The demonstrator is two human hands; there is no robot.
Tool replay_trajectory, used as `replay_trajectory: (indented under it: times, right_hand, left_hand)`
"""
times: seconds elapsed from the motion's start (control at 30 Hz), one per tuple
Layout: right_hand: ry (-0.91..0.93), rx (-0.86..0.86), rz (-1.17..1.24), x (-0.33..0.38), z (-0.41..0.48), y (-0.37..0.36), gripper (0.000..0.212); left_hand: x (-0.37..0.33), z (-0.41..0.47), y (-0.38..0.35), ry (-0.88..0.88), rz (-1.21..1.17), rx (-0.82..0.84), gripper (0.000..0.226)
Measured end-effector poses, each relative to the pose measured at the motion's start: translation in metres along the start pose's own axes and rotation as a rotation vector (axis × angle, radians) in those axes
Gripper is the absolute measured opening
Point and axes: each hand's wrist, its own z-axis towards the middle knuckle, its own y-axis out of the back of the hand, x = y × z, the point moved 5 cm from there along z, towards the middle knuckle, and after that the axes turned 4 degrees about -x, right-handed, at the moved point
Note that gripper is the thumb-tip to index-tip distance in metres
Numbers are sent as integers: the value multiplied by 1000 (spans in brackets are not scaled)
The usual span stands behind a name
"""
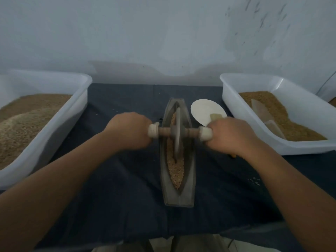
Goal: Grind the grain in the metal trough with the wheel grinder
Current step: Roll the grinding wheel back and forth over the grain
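We curl left hand (pixel 129 130) and right hand (pixel 231 135) round the grinder (pixel 177 137) handle ends — the trough (pixel 190 186) runs lengthwise, straight away from us.

Wooden grinder handle (pixel 163 131): outer ends hidden in left hand (pixel 129 131), right hand (pixel 231 135).
Flat white round disc (pixel 205 110): partly behind right hand.
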Motion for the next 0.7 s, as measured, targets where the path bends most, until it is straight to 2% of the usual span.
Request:
replay_trajectory:
  times: [0.1,0.17,0.3,0.4,0.5,0.53,0.63,0.7]
  right_hand:
    - [-105,-162,-121,0,49,7,18]
    - [-123,-189,-140,2,62,9,16]
    - [-64,-43,-42,-1,32,1,19]
    - [43,96,129,0,-26,-2,21]
    - [67,190,217,1,-45,-8,31]
    - [53,153,186,1,-38,-10,32]
    - [-55,-118,56,-3,1,-12,29]
    - [-131,-194,30,-5,31,-13,25]
  left_hand:
    - [8,39,2,159,5,-114,32]
    - [8,50,3,182,-14,-117,29]
    - [0,17,7,63,-38,-6,23]
    - [-7,-32,12,-69,51,-47,23]
    - [-10,-40,14,-99,119,-70,30]
    - [-10,-34,14,-69,130,-68,32]
    - [-8,2,14,68,139,-134,35]
    - [-5,28,16,129,160,-192,36]
